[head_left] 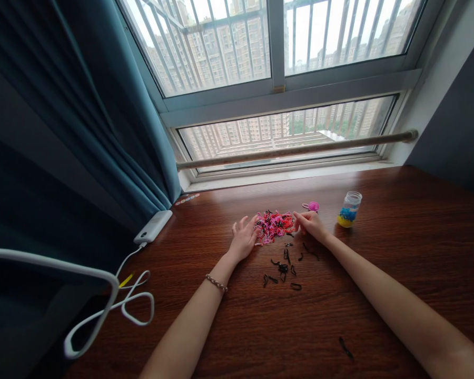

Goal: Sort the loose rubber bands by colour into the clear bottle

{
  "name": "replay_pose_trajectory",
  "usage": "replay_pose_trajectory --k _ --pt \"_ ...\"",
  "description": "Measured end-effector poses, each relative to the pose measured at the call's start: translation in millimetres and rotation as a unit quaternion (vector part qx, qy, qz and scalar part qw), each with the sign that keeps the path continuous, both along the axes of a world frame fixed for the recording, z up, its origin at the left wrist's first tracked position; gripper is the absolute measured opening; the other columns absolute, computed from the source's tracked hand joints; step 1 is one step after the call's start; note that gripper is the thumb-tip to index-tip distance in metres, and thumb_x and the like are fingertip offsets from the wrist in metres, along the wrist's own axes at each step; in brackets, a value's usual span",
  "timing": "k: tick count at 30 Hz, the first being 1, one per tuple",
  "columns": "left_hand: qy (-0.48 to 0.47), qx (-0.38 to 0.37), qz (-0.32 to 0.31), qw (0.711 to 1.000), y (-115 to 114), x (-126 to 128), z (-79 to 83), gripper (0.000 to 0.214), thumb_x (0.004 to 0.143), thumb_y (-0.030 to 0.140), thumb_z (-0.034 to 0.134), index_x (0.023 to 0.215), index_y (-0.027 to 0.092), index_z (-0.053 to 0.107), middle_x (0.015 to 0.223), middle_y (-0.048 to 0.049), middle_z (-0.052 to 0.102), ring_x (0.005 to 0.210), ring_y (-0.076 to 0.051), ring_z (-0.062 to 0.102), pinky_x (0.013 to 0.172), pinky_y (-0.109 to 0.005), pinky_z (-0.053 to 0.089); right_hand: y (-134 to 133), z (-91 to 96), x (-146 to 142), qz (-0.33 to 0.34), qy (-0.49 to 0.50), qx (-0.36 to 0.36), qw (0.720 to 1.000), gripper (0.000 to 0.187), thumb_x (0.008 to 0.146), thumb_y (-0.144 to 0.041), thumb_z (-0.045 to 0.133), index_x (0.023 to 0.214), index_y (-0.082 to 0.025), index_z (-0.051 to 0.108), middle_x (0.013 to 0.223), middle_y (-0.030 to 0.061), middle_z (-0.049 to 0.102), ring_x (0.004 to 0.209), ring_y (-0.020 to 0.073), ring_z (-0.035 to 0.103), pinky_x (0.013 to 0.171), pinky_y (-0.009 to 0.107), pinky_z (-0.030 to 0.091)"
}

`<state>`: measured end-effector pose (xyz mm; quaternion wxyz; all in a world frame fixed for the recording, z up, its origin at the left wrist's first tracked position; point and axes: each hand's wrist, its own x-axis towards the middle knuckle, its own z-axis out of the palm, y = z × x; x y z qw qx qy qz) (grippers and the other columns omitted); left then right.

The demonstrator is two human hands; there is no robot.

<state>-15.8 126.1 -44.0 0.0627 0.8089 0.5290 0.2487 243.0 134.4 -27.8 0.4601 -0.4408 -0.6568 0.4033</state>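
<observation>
A heap of small pink, red and black rubber bands lies on the brown wooden table. At its left edge, my left hand rests open, fingers spread and touching the bands. My right hand is at the right edge of the heap, thumb and fingers drawn together in a pinch. Whatever is between those fingertips is too small to make out. Closer to me, several black rubber bands are scattered in a loose group. One more black band lies apart near the front.
Right of my right hand stands an open clear jar holding blue and yellow bits. A round pink object sits behind that hand. At the left are a white power bank and a looped white cable. A window is behind the table.
</observation>
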Motion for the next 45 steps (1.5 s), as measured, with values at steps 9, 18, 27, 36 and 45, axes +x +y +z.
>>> replay_pose_trajectory --k 9,18,27,36,45 --pt "-0.015 -0.001 0.031 0.999 -1.9 -0.6 2.9 0.039 0.088 0.037 0.033 0.125 0.030 0.040 0.115 -0.0041 0.056 0.115 -0.024 0.035 0.101 -0.052 0.011 4.5 -13.0 0.9 -0.043 -0.018 0.040 0.998 0.053 0.079 -0.057 0.042 0.054 -0.015 0.062 0.039 -0.0001 0.051 0.031 0.0066 0.038 0.034 0.020 0.028" --pt "0.044 0.012 0.024 0.999 -2.3 1.3 1.2 0.032 0.086 0.033 0.038 0.114 0.037 0.052 0.118 -0.0018 0.053 0.114 -0.029 0.032 0.097 -0.059 0.008 6.9 -17.6 1.0 -0.037 -0.056 0.061 0.996 0.053 0.080 -0.056 0.041 0.053 -0.016 0.064 0.040 0.0005 0.055 0.032 0.0073 0.041 0.037 0.020 0.030" --pt "0.050 0.004 0.012 0.999 0.2 0.8 -3.3 0.032 0.086 0.034 0.038 0.116 0.035 0.049 0.130 -0.0014 0.045 0.121 -0.030 0.025 0.097 -0.064 0.003 6.2 -17.2 1.2 -0.041 -0.078 0.085 0.992 0.052 0.082 -0.053 0.040 0.054 -0.017 0.066 0.041 0.0004 0.057 0.034 0.0081 0.044 0.040 0.021 0.033" --pt "0.010 0.045 0.005 0.999 -0.8 0.5 1.1 0.028 0.084 0.029 0.043 0.109 0.025 0.054 0.119 -0.0066 0.053 0.114 -0.026 0.037 0.100 -0.055 0.015 6.2 -16.4 0.8 -0.045 -0.076 0.078 0.993 0.053 0.082 -0.054 0.039 0.055 -0.017 0.065 0.043 0.0007 0.057 0.034 0.0082 0.044 0.040 0.021 0.033" --pt "-0.257 0.010 0.085 0.963 8.6 -14.8 -3.4 0.014 0.076 0.030 0.055 0.079 0.017 0.057 0.077 -0.0031 0.061 0.073 -0.015 0.059 0.072 -0.030 0.048 6.0 -16.1 0.3 -0.047 -0.070 0.077 0.993 0.054 0.081 -0.056 0.039 0.054 -0.017 0.065 0.042 0.0008 0.057 0.034 0.0089 0.045 0.041 0.022 0.034"
